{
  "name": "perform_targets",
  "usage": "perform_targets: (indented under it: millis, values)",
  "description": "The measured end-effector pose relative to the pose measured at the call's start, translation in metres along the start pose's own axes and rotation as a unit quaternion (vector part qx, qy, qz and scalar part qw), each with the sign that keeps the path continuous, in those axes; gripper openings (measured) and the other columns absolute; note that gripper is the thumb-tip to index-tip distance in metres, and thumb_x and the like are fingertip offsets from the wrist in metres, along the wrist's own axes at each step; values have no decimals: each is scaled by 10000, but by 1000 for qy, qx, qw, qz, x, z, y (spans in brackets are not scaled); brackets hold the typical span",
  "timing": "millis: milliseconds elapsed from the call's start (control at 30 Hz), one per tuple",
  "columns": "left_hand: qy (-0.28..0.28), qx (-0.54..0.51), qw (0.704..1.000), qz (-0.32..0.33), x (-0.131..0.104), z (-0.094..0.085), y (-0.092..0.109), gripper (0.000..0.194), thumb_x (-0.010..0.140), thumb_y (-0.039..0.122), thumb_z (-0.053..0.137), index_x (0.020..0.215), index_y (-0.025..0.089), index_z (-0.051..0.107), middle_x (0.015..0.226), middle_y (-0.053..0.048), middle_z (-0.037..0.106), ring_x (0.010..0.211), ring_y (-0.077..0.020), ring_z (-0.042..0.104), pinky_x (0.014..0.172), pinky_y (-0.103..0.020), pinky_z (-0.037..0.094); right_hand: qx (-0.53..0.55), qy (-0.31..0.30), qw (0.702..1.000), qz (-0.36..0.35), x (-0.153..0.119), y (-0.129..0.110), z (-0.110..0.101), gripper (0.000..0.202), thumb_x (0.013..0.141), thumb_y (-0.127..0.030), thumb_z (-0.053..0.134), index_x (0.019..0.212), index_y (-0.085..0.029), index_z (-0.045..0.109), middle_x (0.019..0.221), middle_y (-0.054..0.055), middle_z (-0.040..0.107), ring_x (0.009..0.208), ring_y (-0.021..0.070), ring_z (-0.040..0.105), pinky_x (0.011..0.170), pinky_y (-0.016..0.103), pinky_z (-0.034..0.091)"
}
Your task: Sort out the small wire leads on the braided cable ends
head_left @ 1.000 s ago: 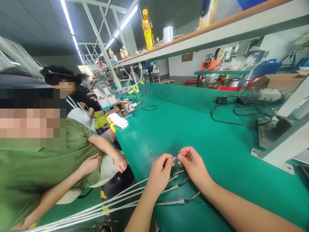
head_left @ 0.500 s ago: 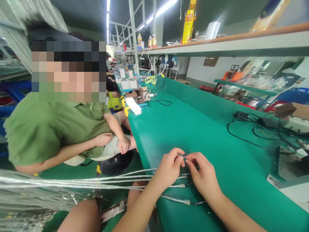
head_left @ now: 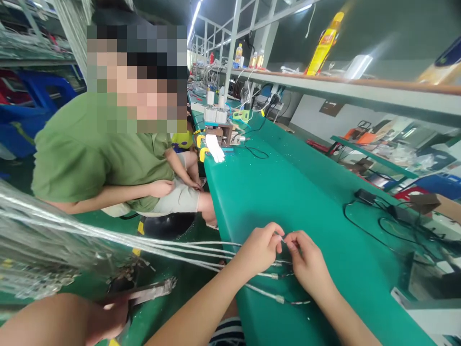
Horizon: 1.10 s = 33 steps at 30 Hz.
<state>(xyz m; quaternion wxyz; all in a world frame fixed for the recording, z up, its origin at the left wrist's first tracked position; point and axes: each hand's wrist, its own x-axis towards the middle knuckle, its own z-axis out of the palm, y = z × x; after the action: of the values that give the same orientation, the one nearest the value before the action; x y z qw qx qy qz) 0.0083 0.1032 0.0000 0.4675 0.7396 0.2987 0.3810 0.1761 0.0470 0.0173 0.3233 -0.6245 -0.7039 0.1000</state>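
Note:
Both my hands meet over the green bench top, fingertips close together. My left hand (head_left: 264,246) pinches a thin wire (head_left: 283,239) between thumb and forefinger. Just right of it, my right hand (head_left: 306,254) is closed in a pinch at the same wire; the fingers partly hide it. Several pale braided cables (head_left: 201,251) run from the left under my left forearm onto the bench. Their ends lie below my hands, with thin wires coming out of a clear sleeve (head_left: 279,299) on the nearest one.
A person in a green shirt (head_left: 90,158) sits at the left. Farther along the bench (head_left: 252,192) stand a small machine (head_left: 218,126) and a white glove (head_left: 215,148). Black power leads (head_left: 363,230) lie at the right. A shelf (head_left: 360,84) holding bottles runs above.
The view has tilted and shifted left. My fingertips stay together at the wire; a dark wire tip that stuck out above them no longer shows. The seated person's hand has shifted on their lap.

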Motion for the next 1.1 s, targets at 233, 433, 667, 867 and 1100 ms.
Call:
perform_targets:
  millis: [233,433,667,867,1100]
  values:
    - [-8,4,1000,-5,0,-2,-1,235,959,177,355,1041,246,564,720,41,660,711,-147,610,657,-230,426,-4,17,1000,-16,0,2,4,64,946,-260,544,910,-239,593,889,39,590,824,223,560,709,362,449]
    - [-36,10,999,8,-3,-3,1,202,955,178,379,993,246,565,690,41,645,675,-152,592,635,-235,409,54,1,997,-53,2,9,2,121,946,-294,565,855,-244,626,857,37,578,827,227,570,732,375,463]
    - [-60,36,998,0,-3,-4,7,259,961,161,374,1109,261,561,679,47,644,674,-156,598,623,-235,400,108,-14,994,-15,-1,10,-2,116,914,-325,638,829,-246,628,853,22,562,796,207,575,699,347,459]
    - [-35,41,998,-17,-2,1,1,225,976,192,387,1118,267,544,694,49,655,685,-160,600,639,-242,410,-84,42,990,-105,-6,0,-3,85,946,-242,561,887,-241,621,878,54,551,840,233,533,724,381,434]
    - [6,33,999,-16,1,5,-4,153,984,229,406,1072,238,532,739,21,666,700,-164,621,679,-258,451,-253,108,949,-157,-12,1,0,93,928,-182,550,928,-251,613,946,89,574,879,267,532,734,423,430]
